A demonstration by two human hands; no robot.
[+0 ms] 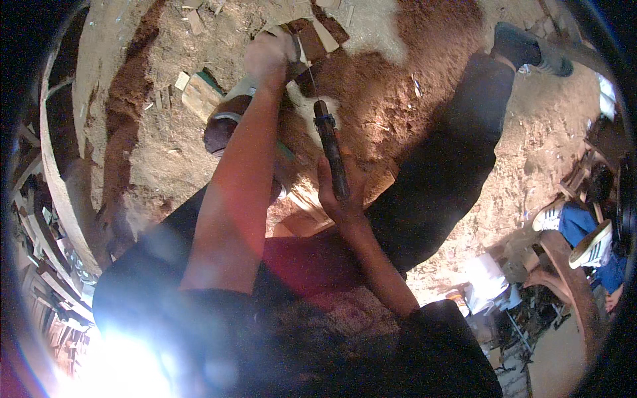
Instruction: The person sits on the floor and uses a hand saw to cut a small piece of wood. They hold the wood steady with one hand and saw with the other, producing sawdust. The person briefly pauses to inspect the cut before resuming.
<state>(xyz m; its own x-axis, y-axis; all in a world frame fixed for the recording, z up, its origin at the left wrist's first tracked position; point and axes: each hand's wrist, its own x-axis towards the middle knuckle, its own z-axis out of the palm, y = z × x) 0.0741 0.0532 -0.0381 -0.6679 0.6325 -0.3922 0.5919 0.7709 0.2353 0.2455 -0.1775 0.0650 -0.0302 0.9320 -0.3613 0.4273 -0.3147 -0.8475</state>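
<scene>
Near the top centre, my left hand (269,56) is closed on a wooden workpiece (308,40), partly hidden and blurred, with a pale strip (325,36) beside it. Below, my right hand (342,192) holds a dark-handled tool (326,132) pointing up toward the workpiece; a thin blade or rod runs from its top close to my left hand. Under my left forearm lies a dark rounded object with a metal band (219,132), mostly hidden. A cut wooden block (202,96) lies left of that arm on the sawdust-covered ground (159,179).
My outstretched right leg (458,166) ends in a dark shoe at upper right. Another person's blue-clad leg and white striped shoes (587,252) are at the right edge. Wood offcuts (46,252) pile at left; curved timber (564,285) and clutter lie at lower right.
</scene>
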